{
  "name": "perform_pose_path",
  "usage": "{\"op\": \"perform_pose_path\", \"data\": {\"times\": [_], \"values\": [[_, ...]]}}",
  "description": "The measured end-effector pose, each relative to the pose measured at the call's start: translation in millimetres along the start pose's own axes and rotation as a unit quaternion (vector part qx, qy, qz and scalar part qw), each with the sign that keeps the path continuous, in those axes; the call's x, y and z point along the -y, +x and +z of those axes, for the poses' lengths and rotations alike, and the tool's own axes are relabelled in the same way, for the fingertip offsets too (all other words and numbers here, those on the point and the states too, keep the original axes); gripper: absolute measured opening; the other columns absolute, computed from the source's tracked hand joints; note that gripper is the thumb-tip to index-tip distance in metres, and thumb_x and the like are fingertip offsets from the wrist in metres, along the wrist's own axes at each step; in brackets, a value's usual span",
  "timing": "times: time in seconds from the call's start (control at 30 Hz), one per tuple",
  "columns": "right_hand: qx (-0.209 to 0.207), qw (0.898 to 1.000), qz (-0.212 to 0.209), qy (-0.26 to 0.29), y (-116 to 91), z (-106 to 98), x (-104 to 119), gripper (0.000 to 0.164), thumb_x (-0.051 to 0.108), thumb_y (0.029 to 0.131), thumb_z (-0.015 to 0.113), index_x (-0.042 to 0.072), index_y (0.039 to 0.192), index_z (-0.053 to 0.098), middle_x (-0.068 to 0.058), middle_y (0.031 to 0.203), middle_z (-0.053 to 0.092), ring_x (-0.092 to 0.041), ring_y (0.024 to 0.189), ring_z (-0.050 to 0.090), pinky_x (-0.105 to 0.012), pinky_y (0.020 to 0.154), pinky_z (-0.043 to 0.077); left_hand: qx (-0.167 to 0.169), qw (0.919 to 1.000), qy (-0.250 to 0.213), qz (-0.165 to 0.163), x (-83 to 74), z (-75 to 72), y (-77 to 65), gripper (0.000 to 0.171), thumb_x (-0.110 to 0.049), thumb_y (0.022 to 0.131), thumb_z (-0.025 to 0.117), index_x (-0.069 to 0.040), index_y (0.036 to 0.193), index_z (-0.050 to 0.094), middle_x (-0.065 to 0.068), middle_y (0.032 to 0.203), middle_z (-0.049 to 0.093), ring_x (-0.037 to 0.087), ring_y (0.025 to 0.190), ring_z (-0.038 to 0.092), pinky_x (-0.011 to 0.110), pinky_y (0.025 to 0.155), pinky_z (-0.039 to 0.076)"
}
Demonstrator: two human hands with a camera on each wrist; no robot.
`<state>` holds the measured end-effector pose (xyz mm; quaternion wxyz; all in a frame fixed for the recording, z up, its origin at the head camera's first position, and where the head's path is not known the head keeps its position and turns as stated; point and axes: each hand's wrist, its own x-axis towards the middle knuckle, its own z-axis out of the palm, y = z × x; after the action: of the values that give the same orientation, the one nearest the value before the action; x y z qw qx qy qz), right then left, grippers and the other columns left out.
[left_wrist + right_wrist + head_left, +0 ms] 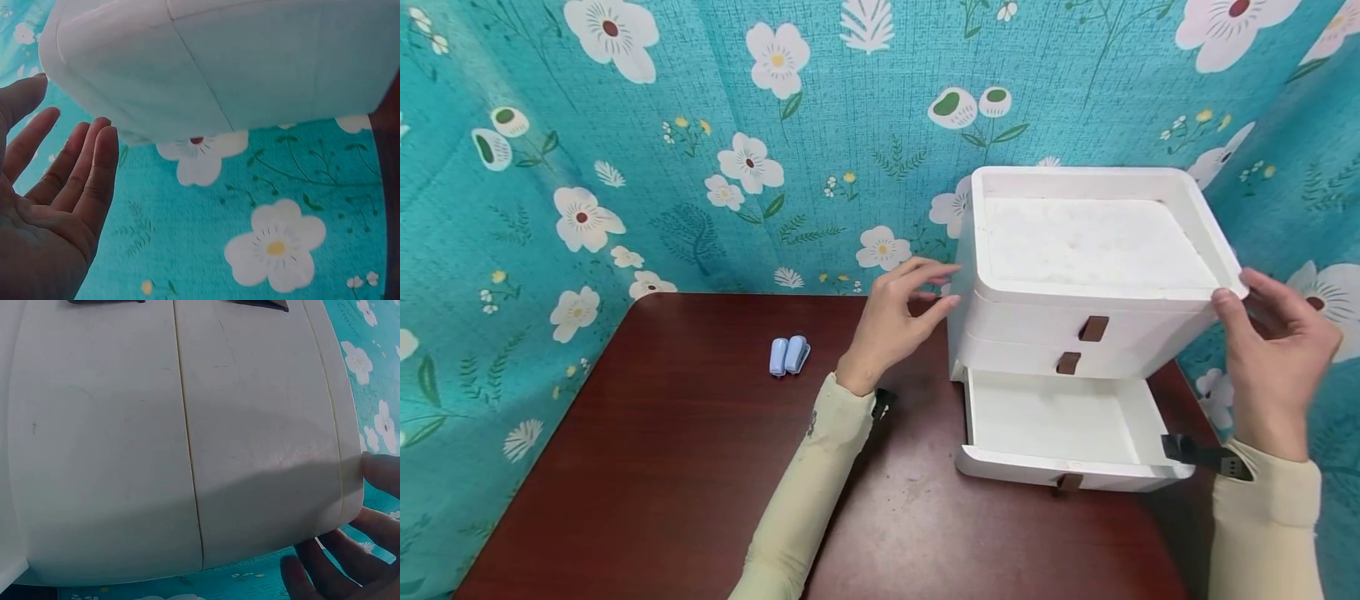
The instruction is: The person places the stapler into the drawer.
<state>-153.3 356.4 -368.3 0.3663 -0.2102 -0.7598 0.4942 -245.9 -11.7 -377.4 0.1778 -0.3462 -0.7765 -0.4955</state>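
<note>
A white desktop drawer organizer (1093,333) stands on the table, its bottom drawer (1052,421) pulled out and bare inside. My left hand (895,321) is beside the organizer's left side, fingers loosely bent and thumb apart, holding nothing. In the left wrist view, its fingertips come close to the organizer's side wall (250,69); contact is hard to tell. My right hand (1277,358) holds the upper front right corner, thumb at the front and fingers along the side. The right wrist view shows this thumb (381,474) against the rim.
Two small light-blue staplers (788,356) lie side by side on the dark red-brown table (700,467), left of the organizer. A teal floral curtain (820,108) hangs behind and at both sides. Brown pull tabs (1093,328) stick out from the drawer fronts.
</note>
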Motion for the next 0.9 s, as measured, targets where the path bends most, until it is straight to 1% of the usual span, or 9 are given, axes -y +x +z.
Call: {"op": "perform_pose_path", "data": {"times": [0.1,0.27,0.4,0.47,0.57,0.7,0.83,0.9], "values": [[0.004,1.0,0.023,0.02,-1,-2,-1,0.043,0.034,0.085,0.07,0.025,0.127,0.064,0.009,0.13,0.064,-0.002,0.11,0.062,-0.029,0.109,0.039,0.002,0.9999,0.011,-0.008,2.9,-5.1,-7.4,0.033,-0.03,0.091,0.067,-0.021,0.123,0.066,-0.004,0.116,0.065,0.005,0.103,0.064,0.021,0.084,0.055],[0.005,0.999,0.025,0.031,1,-4,-2,0.042,0.031,0.085,0.071,0.024,0.126,0.065,0.008,0.13,0.064,-0.003,0.111,0.062,-0.03,0.109,0.038,0.012,0.9993,0.027,-0.024,7.8,-14.0,-16.5,0.034,-0.034,0.091,0.066,-0.022,0.123,0.066,-0.004,0.119,0.065,0.007,0.105,0.065,0.027,0.086,0.056],[0.011,0.999,0.025,0.031,2,-5,-1,0.043,0.03,0.084,0.072,0.024,0.126,0.065,0.008,0.132,0.063,-0.003,0.112,0.061,-0.031,0.11,0.038,0.009,0.9989,0.038,-0.026,12.1,-21.6,-21.2,0.034,-0.033,0.091,0.067,-0.022,0.123,0.066,-0.003,0.12,0.065,0.011,0.107,0.064,0.031,0.086,0.057],[0.016,0.999,0.029,0.032,3,-5,0,0.044,0.03,0.083,0.073,0.024,0.126,0.066,0.009,0.132,0.063,-0.004,0.113,0.061,-0.031,0.11,0.038,0.008,0.9985,0.046,-0.028,14.6,-24.9,-24.3,0.035,-0.033,0.091,0.067,-0.022,0.124,0.066,-0.002,0.12,0.066,0.011,0.108,0.064,0.032,0.087,0.057],[0.025,0.999,0.032,0.032,3,-5,1,0.046,0.03,0.082,0.075,0.023,0.126,0.066,0.009,0.132,0.063,-0.004,0.113,0.061,-0.029,0.108,0.04,0.008,0.9973,0.065,-0.034,18.9,-30.0,-29.6,0.035,-0.034,0.09,0.067,-0.023,0.123,0.066,-0.003,0.118,0.066,0.009,0.107,0.063,0.032,0.087,0.056],[0.028,0.999,0.032,0.028,4,-5,2,0.046,0.03,0.081,0.075,0.023,0.126,0.066,0.009,0.131,0.064,-0.003,0.112,0.062,-0.027,0.106,0.041,0.01,0.9957,0.084,-0.038,25.4,-37.4,-37.1,0.033,-0.033,0.091,0.067,-0.024,0.123,0.066,-0.003,0.116,0.067,0.011,0.105,0.063,0.031,0.086,0.056],[0.026,0.998,0.047,0.035,4,-5,3,0.048,0.032,0.079,0.076,0.024,0.125,0.066,0.01,0.13,0.064,-0.003,0.113,0.061,-0.029,0.108,0.04,0.014,0.9938,0.1,-0.045,32.1,-45.0,-43.9,0.033,-0.033,0.091,0.067,-0.025,0.122,0.066,-0.005,0.114,0.067,0.011,0.103,0.063,0.031,0.086,0.056],[0.025,0.997,0.057,0.039,3,-6,3,0.048,0.033,0.079,0.076,0.024,0.125,0.066,0.01,0.131,0.064,-0.003,0.114,0.06,-0.029,0.109,0.039,0.016,0.9923,0.112,-0.051,35.6,-48.9,-46.8,0.033,-0.034,0.09,0.067,-0.025,0.123,0.066,-0.006,0.114,0.066,0.009,0.103,0.062,0.031,0.086,0.056]]}}
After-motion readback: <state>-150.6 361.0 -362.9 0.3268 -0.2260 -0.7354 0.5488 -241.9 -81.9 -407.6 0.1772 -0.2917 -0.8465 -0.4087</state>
